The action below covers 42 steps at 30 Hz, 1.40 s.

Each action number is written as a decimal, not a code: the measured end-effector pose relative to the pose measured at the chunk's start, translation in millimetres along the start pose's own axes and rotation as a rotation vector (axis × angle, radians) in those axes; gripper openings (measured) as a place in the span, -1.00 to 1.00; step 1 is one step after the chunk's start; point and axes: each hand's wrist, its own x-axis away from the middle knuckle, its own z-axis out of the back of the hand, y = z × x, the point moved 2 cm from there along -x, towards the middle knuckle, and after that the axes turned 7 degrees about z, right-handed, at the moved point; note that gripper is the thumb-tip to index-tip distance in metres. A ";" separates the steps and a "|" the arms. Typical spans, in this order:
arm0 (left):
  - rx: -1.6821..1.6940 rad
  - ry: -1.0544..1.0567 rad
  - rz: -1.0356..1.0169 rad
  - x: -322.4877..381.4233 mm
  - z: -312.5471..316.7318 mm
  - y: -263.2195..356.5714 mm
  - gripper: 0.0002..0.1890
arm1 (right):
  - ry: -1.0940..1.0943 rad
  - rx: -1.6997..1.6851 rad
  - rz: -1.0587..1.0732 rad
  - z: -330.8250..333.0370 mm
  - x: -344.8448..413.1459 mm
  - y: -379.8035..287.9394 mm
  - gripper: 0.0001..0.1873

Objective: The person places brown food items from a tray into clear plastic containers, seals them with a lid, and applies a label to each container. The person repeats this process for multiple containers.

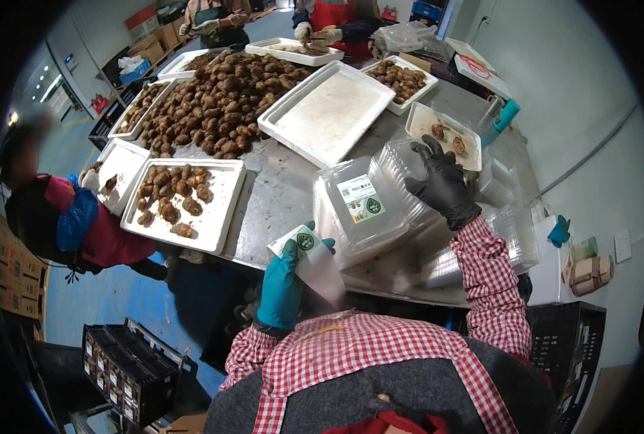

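Observation:
My left hand [284, 287], in a teal glove, holds a strip of printed labels [322, 271] near the table's front edge. My right hand [444, 182], in a black glove, has its fingers spread over stacked clear plastic trays [400, 163]; whether it touches them I cannot tell. Between my hands stands a stack of clear plastic containers [376, 233], the top one bearing a printed label [361, 198]. Just beyond my right fingertips, a small white tray [417, 116] holds a few brown tubers that look like taro.
A large pile of tubers [219, 103] lies on the metal table [270, 187]. Around it are white trays, one without tubers [333, 108] and one with several [221, 217]. A co-worker [78, 217] is at the left; two others stand across the table. Black crates [129, 363] are on the floor.

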 end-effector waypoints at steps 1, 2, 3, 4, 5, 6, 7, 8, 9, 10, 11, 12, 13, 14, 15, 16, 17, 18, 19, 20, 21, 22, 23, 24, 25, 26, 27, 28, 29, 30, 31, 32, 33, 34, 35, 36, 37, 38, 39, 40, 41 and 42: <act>-0.008 0.008 -0.009 -0.3 -1.5 -0.9 -0.44 | 0.026 -0.027 0.025 9.1 0.5 -4.4 -0.36; -0.016 0.017 -0.017 -0.8 -3.1 -2.0 -0.45 | 0.052 -0.053 0.051 19.7 -0.1 -8.5 -0.39; -0.046 0.017 -0.031 -1.5 -4.7 -2.5 -0.44 | 0.078 -0.076 0.075 27.6 1.6 -10.3 -0.43; -0.076 0.016 -0.045 -2.4 -5.7 -2.5 -0.43 | 0.189 -0.102 0.135 32.2 5.8 -10.5 -0.52; -0.106 0.017 -0.060 -3.3 -7.2 -3.3 -0.42 | 0.207 -0.213 0.125 36.7 11.3 -6.0 -0.53; -0.098 0.009 -0.071 -5.9 -12.7 -4.7 -0.42 | 0.232 -0.311 0.108 48.5 18.9 3.1 -0.53; -0.115 0.017 -0.078 -6.1 -14.7 -5.1 -0.42 | 0.254 -0.424 0.105 56.8 23.6 9.7 -0.54; -0.133 0.024 -0.085 -5.9 -15.8 -4.7 -0.42 | 0.292 -0.375 0.066 70.4 31.5 15.1 -0.54; -0.152 0.026 -0.088 -6.4 -17.3 -3.1 -0.42 | 0.300 -0.365 0.031 86.9 39.6 25.1 -0.53; -0.130 -0.003 -0.095 -7.9 -15.1 -4.0 -0.42 | 0.323 -0.293 -0.001 101.2 52.1 41.7 -0.52; -0.102 -0.037 -0.149 -10.4 -12.1 -5.7 -0.43 | 0.342 -0.195 -0.013 112.5 68.9 64.0 -0.47; -0.093 -0.032 -0.152 -12.7 -6.3 -7.2 -0.43 | 0.313 -0.092 -0.100 121.9 83.1 78.0 -0.44; -0.082 -0.033 -0.150 -15.6 -6.3 -6.9 -0.44 | 0.282 0.016 -0.192 132.2 97.5 90.7 -0.41; -0.085 -0.017 -0.149 -14.4 -9.6 -6.1 -0.45 | 0.226 0.072 -0.279 135.9 110.9 106.6 -0.39; -0.090 -0.028 -0.145 -15.5 -12.9 -6.9 -0.46 | 0.173 0.126 -0.366 135.3 125.3 122.3 -0.36; -0.108 -0.044 -0.154 -16.6 -15.2 -7.8 -0.45 | 0.107 0.161 -0.422 129.8 138.6 133.9 -0.35; -0.123 -0.062 -0.163 -18.1 -18.3 -9.1 -0.45 | 0.028 0.163 -0.425 116.8 155.1 161.5 -0.34; -0.116 -0.084 -0.153 -20.5 -21.3 -11.5 -0.45 | -0.027 0.078 -0.454 94.9 172.3 184.6 -0.33; -0.112 -0.099 -0.145 -21.3 -22.9 -12.5 -0.45 | -0.061 0.046 -0.494 79.0 180.3 187.8 -0.32; -0.108 -0.113 -0.138 -21.5 -24.2 -13.1 -0.45 | -0.094 0.017 -0.535 64.1 188.2 190.3 -0.32; -0.118 -0.081 -0.146 -19.8 -25.0 -12.7 -0.44 | -0.078 0.057 -0.544 61.2 186.4 180.2 -0.32; -0.123 -0.050 -0.159 -17.0 -27.2 -11.9 -0.44 | -0.060 0.102 -0.557 60.7 186.3 169.2 -0.32; -0.127 -0.019 -0.172 -14.7 -29.5 -10.7 -0.44 | -0.042 0.149 -0.574 61.2 187.7 158.2 -0.32; -0.151 -0.035 -0.171 -10.1 -31.2 -7.6 -0.44 | -0.023 0.218 -0.578 60.6 184.7 153.1 -0.34; -0.176 -0.050 -0.169 -6.0 -33.3 -4.1 -0.45 | -0.004 0.287 -0.581 60.9 181.1 146.6 -0.37; -0.201 -0.063 -0.168 -3.1 -34.5 -2.2 -0.45 | 0.242 0.264 -0.449 61.1 176.2 132.5 -0.52; -0.109 -0.055 -0.142 -2.3 -30.0 -6.2 -0.54 | 0.372 0.045 -0.308 73.9 155.1 97.9 -0.64; -0.152 -0.093 -0.137 -2.9 -32.2 -9.3 -0.57 | 0.351 -0.350 -0.300 75.0 141.3 67.4 -0.66; -0.200 -0.120 -0.136 -1.7 -33.5 -12.2 -0.60 | 0.315 -0.754 -0.281 67.6 130.8 36.6 -0.68; -0.317 -0.156 -0.142 2.4 -30.3 -14.8 -0.61 | 0.166 -0.970 -0.115 56.7 123.5 3.9 -0.71; -0.291 -0.202 -0.155 11.4 -38.1 -11.6 -0.59 | 0.001 -1.186 0.078 44.1 113.0 -29.9 -0.73; -0.348 -0.192 -0.131 16.3 -38.5 -11.8 -0.56 | -0.052 -1.076 0.248 45.3 100.0 -62.7 -0.75; -0.403 -0.187 -0.106 19.8 -37.0 -12.5 -0.52 | -0.094 -0.955 0.416 45.2 92.1 -87.7 -0.77; -0.345 -0.190 -0.108 18.7 -40.0 -11.1 -0.51 | -0.128 -1.052 0.409 28.2 95.7 -94.9 -0.77; -0.286 -0.194 -0.111 17.3 -43.2 -7.4 -0.49 | -0.164 -1.148 0.401 -2.0 104.3 -101.2 -0.77; -0.225 -0.190 -0.120 16.8 -43.5 -3.0 -0.47 | -0.209 -1.246 0.401 -13.7 104.5 -110.0 -0.76; -0.133 -0.171 -0.097 17.1 -40.7 1.6 -0.45 | -0.238 -1.165 0.478 -17.1 105.8 -111.8 -0.77; -0.040 -0.156 -0.073 17.7 -37.5 6.3 -0.43 | -0.262 -1.082 0.552 -17.2 106.5 -112.5 -0.78; 0.058 -0.139 -0.047 19.9 -33.6 9.4 -0.42 | -0.291 -0.999 0.624 -15.3 108.0 -116.5 -0.79; 0.072 -0.063 0.010 21.7 -30.4 12.7 -0.38 | -0.371 -1.048 0.508 -15.9 109.0 -120.9 -0.79; 0.100 -0.079 0.021 23.4 -23.1 10.2 -0.38 | -0.355 -0.998 0.505 -12.1 108.8 -123.9 -0.77; 0.124 -0.103 0.033 22.2 -17.0 8.3 -0.38 | -0.330 -0.944 0.499 -5.5 107.6 -124.8 -0.75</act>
